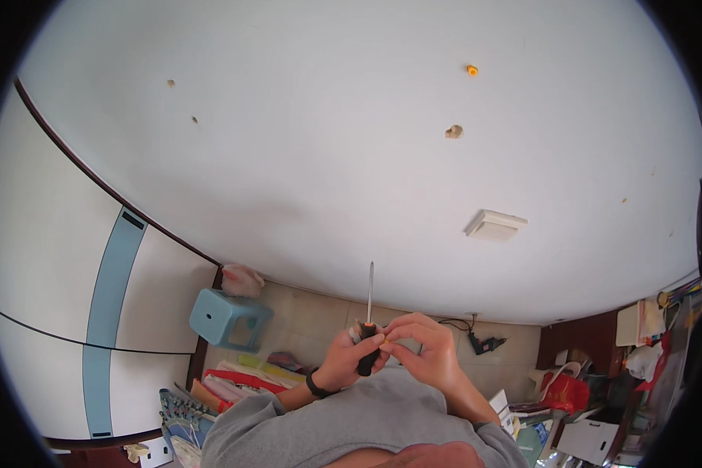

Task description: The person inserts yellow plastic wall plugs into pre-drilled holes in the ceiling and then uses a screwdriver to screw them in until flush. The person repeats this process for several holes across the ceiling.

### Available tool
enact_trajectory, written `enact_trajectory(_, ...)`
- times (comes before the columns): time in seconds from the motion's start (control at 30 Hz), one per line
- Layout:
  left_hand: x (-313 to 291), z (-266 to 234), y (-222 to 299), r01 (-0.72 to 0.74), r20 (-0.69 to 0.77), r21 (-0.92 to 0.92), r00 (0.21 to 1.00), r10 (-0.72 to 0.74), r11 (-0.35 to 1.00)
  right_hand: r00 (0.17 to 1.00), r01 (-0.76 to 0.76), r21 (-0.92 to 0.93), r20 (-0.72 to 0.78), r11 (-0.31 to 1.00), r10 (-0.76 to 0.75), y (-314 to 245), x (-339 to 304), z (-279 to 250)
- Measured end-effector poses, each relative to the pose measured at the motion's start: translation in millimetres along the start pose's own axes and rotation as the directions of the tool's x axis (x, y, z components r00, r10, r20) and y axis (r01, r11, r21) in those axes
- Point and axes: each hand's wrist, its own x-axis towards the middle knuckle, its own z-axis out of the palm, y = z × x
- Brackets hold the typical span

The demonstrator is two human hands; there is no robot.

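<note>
My left hand (343, 359) is closed around a screwdriver (370, 300), its black handle with orange trim in the palm and its long metal shaft pointing up toward the wall. Something small and pale shows by the fingers of that hand, too small to name. Close beside the handle, my right hand (423, 347) pinches a small orange piece (386, 340) between thumb and fingers, mostly hidden. Both hands meet in front of my chest. High on the white wall (351, 156), an orange wall plug (472, 70) sits in a hole, above a rough broken hole (454, 132).
A white wall switch (497, 225) juts out at right. Below it, a power drill (486, 343) lies on the tiled floor, its cord running to the wall. A blue stool (230, 318) stands by the cabinet (54, 218) at left. A red bag (565, 392) sits among clutter at right.
</note>
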Motion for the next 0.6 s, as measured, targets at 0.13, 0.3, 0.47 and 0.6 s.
enact_trajectory(0.13, 0.7, 1.0, 3.3, -0.026, 0.03, 0.021, 0.999, 0.026, 0.999, 1.0, 0.023, -0.027, 0.021, 0.999, -0.023, -1.7, 2.9, -1.1)
enact_trajectory(0.3, 1.7, -3.9, 0.0, -0.033, 0.034, -0.017, 0.999, 0.034, 0.999, 0.999, 0.019, 0.001, 0.045, 1.0, -0.019, -2.2, 4.4, -1.1)
enact_trajectory(0.47, 1.9, -2.6, 4.2, -0.007, 0.03, -0.065, 0.999, 0.009, 0.998, 1.0, 0.004, 0.036, 0.018, 0.999, -0.005, -4.4, 4.0, 1.8)
enact_trajectory(0.6, 5.6, 5.6, 6.3, -0.067, -0.032, -0.108, 0.997, 0.064, 0.992, 0.98, 0.192, -0.127, -0.031, 0.973, -0.198, -5.4, 9.9, -0.5)
